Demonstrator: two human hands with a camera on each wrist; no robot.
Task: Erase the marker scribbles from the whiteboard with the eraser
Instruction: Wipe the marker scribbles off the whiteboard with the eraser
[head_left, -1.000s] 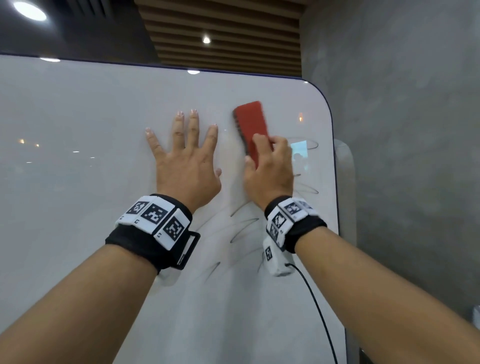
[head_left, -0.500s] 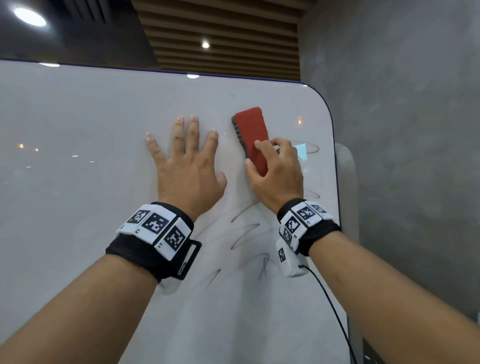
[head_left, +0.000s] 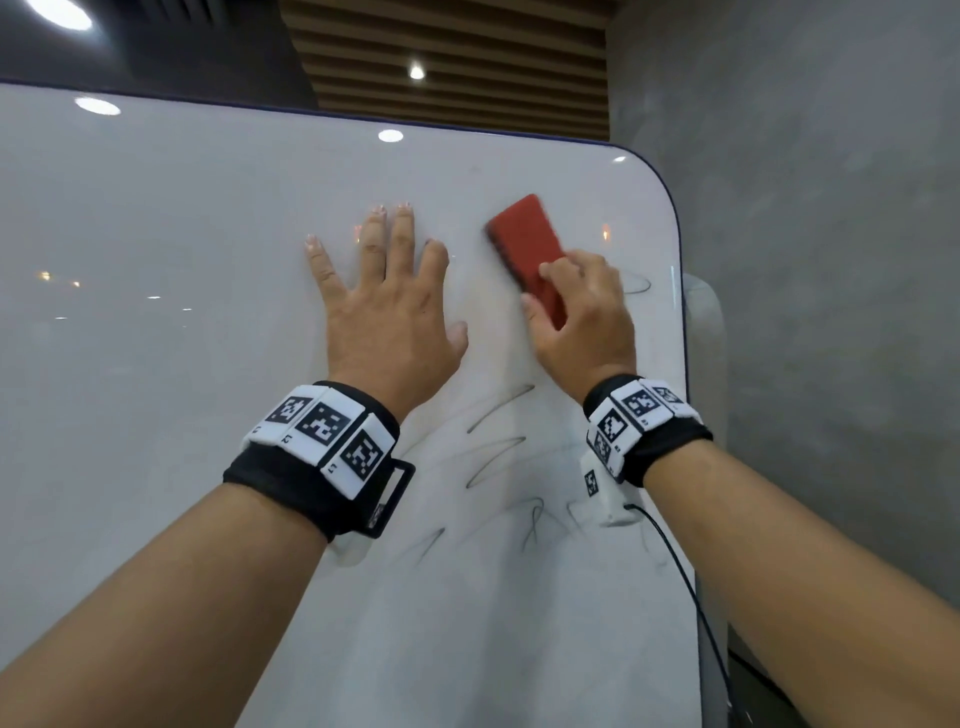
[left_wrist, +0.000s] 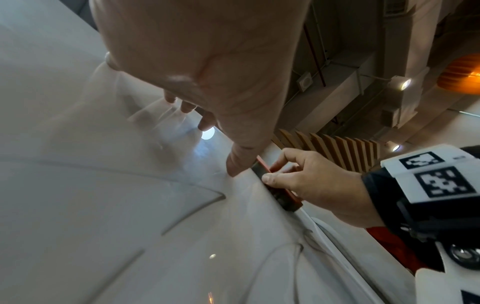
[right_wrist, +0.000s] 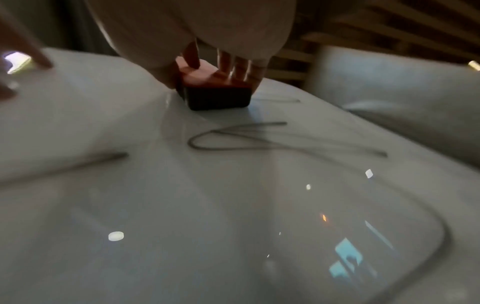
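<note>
A red eraser (head_left: 524, 249) with a dark felt underside (right_wrist: 217, 98) lies flat against the whiteboard (head_left: 182, 218). My right hand (head_left: 579, 312) grips its lower end, thumb on the left edge and fingers over the top. My left hand (head_left: 382, 306) is pressed flat on the board to the left of the eraser, fingers spread and straight. Dark marker scribbles (head_left: 496, 457) run in zigzags below both hands, between my wrists. One short stroke (head_left: 636, 286) shows to the right of my right hand. In the right wrist view the scribble loops (right_wrist: 233, 139) lie just below the eraser.
The board's rounded top right corner (head_left: 660, 176) and right edge are close to the eraser. A grey wall (head_left: 831, 260) stands right behind that edge. A black cable (head_left: 691, 592) hangs from my right wrist camera across the board's lower right.
My right hand has slid the eraser a little to the right and tilted it further left at the top. The left hand has stayed flat in place.
</note>
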